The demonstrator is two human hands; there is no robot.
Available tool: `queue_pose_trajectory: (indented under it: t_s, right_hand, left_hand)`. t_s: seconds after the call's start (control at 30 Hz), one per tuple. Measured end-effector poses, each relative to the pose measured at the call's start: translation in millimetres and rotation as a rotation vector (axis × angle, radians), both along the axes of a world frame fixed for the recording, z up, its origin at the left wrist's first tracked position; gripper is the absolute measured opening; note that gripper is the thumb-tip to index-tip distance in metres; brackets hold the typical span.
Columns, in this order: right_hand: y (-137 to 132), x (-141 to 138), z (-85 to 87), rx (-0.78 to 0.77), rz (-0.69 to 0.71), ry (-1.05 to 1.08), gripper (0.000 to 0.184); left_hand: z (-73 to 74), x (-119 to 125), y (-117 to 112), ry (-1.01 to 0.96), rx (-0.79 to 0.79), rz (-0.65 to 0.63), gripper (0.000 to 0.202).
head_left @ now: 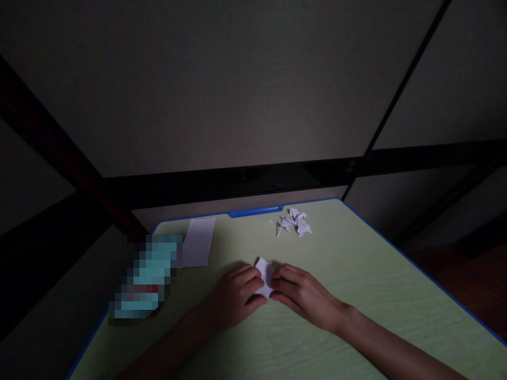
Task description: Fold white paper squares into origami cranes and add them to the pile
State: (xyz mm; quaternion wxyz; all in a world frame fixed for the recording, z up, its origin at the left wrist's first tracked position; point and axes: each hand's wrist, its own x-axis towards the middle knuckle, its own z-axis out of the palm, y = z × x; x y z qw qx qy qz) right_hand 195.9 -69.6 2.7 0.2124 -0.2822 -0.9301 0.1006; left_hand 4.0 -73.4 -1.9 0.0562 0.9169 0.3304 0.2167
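Note:
A small white folded piece of paper (pixel 265 273) lies on the light green table (pixel 356 295) between my two hands. My left hand (pixel 234 299) pinches its left edge with curled fingers. My right hand (pixel 304 295) presses on its right edge, fingers bent and close together. Both forearms reach in from the bottom of the view.
A cluster of several small folded white paper figures (pixel 292 222) sits near the table's far edge. A stack of white paper sheets (pixel 198 242) lies at the far left, beside a blurred-out bluish object (pixel 146 277). The table has a blue rim (pixel 255 211). The surroundings are dark.

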Motion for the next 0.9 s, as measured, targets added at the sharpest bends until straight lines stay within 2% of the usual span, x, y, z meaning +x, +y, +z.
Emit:
queue_pose_trajectory:
  t_s: [0.27, 0.4, 0.6, 0.7, 0.9]
  right_hand:
    - [1.2, 1.5, 2.5, -0.167, -0.009, 0.047, 0.016]
    - [2.6, 1.6, 2.6, -0.254, -0.013, 0.101, 0.014]
    - [3.5, -2.5, 2.3, -0.385, -0.049, 0.247, 0.007]
    - [3.5, -4.9, 1.0, -0.392, -0.064, 0.285, 0.006]
    - [5.0, -6.1, 0.0, -0.359, -0.051, 0.281, 0.014]
  left_hand:
    - [-4.5, 2.5, -3.9, 0.174, 0.225, 0.01, 0.012]
    - [-7.8, 2.2, -1.9, 0.143, 0.258, -0.001, 0.015]
    - [-4.4, 4.5, 2.6, -0.008, 0.165, 0.04, 0.024]
    - [-3.1, 5.0, 3.9, -0.032, 0.095, 0.062, 0.027]
    - [-3.6, -0.7, 6.1, -0.092, -0.07, 0.046, 0.019]
